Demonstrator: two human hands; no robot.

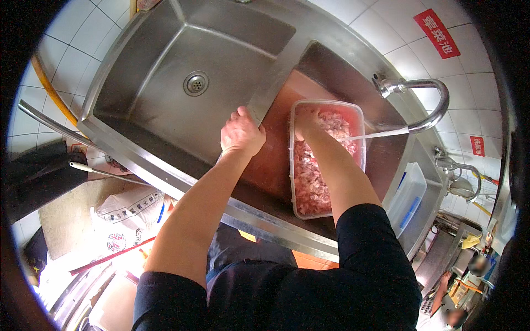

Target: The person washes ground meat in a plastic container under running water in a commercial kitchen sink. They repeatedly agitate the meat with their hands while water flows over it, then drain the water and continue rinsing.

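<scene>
My left hand (242,132) is on the steel divider (269,93) between two sink basins, its fingers curled over the top and the thumb on the right side. My right hand (305,124) reaches into a clear plastic tub (292,173) of cut raw meat pieces (308,182). Its fingers are sunk in reddish water and meat, so their grasp is hidden. The tub stands in the right basin, which holds reddish water (265,165). From the curved faucet (439,99), a stream of water (379,134) runs into the tub.
The left basin (165,103) has a drain strainer (196,83). Farther right, a pale plastic container (410,198) sits in another basin near a second faucet (468,167). A white printed sack (132,215) lies at lower left. Another person (441,306) is at lower right.
</scene>
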